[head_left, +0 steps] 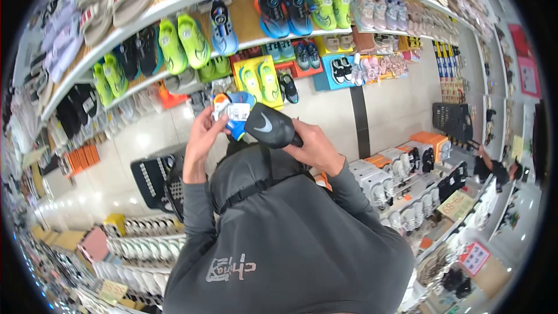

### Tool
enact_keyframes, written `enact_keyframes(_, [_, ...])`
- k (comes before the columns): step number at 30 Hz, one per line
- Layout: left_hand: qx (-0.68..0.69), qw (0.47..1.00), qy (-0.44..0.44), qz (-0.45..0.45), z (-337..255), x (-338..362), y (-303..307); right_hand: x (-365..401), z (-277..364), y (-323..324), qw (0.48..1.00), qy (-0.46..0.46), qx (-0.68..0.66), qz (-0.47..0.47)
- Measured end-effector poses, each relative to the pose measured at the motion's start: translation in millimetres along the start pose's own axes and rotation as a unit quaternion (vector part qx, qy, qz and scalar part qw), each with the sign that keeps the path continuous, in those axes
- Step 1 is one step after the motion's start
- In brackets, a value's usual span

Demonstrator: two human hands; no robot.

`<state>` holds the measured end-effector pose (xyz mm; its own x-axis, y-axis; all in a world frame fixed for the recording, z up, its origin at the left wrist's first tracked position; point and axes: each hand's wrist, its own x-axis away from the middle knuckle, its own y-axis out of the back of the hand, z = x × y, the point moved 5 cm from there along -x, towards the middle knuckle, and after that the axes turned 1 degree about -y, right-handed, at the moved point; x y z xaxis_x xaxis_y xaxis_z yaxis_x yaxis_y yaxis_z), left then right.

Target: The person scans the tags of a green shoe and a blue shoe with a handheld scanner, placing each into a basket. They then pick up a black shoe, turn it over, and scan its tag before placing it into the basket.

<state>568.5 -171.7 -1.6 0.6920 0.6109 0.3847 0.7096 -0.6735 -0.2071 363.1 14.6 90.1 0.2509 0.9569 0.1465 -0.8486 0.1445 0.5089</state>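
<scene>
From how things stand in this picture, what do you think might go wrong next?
The left grip has the blue item near its edge, so it might slip. The black item with a swoosh, held by the right grip, overlaps or nearly meets it in this view; a turn could knock the two together. The black basket on the left side appears to be on the floor, so a sideways step could perhaps catch it.

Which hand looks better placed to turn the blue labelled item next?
Probably the left hand: it holds the blue labelled item, while the right hand is occupied with the black swoosh-marked object.
</scene>
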Motion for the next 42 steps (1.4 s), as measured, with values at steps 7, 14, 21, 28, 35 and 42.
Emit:
enact_keyframes(7, [0.040, 0.999, 0.001, -0.033, 5, -11, -8, -1, -13, 5, 0.999, -0.008, -0.024, -0.047])
enact_keyframes(14, [0.096, 0.993, -0.015, -0.066, -3, -25, -31, -26, -34, 18, 0.984, -0.038, -0.113, -0.129])
enact_keyframes(21, [0.139, 0.987, -0.034, -0.071, -8, -45, -49, -104, -128, 27, 0.965, -0.008, -0.126, -0.230])
enact_keyframes(28, [0.144, 0.986, -0.055, -0.068, -17, -67, -69, -204, -173, 63, 0.949, 0.027, -0.100, -0.297])
enact_keyframes(35, [0.128, 0.987, -0.066, -0.065, -32, -72, -83, -303, -193, 92, 0.923, 0.032, -0.015, -0.382])
enact_keyframes(42, [0.115, 0.989, -0.051, -0.071, -30, -72, -77, -358, -202, 91, 0.913, -0.005, 0.055, -0.405])
